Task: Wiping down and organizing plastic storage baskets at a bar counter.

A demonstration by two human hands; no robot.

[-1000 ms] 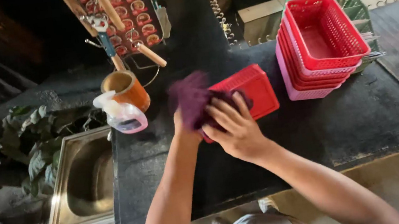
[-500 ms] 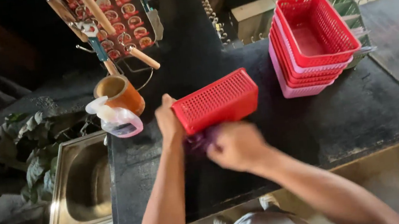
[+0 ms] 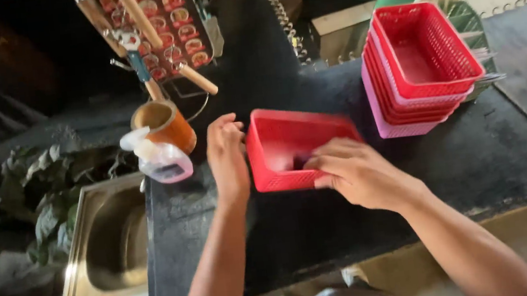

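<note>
Red basket (image 3: pixel 296 144): left hand (image 3: pixel 227 159) fingers curled on end; right hand (image 3: pixel 355 170) fingers inside.

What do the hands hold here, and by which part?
Red plastic mesh basket: left hand grips its left end wall; right hand grips its near rim, fingers inside.
</note>
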